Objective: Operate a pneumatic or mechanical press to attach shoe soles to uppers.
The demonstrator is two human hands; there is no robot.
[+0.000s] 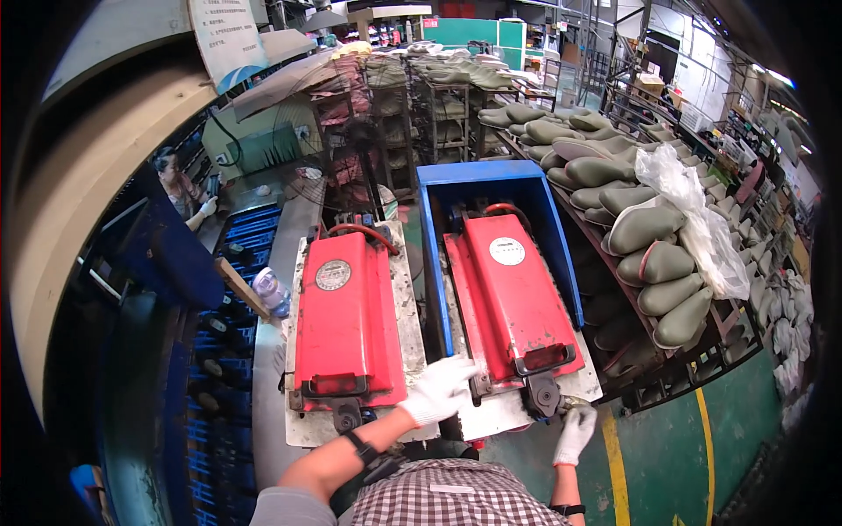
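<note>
Red machine (517, 298) on the right sits partly inside a blue hood (474, 170) — can't tell if the gloved left hand (438, 391) by its near-left corner or right hand (575, 435) at its front fitting (570, 402) grips anything. Filmy plastic (715, 254) hides some olive boots (647, 228) alongside.

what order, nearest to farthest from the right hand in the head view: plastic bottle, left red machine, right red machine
From the right hand:
1. Right red machine, ahead and left
2. Left red machine, farther left
3. Plastic bottle, past the left machine's left side
</note>
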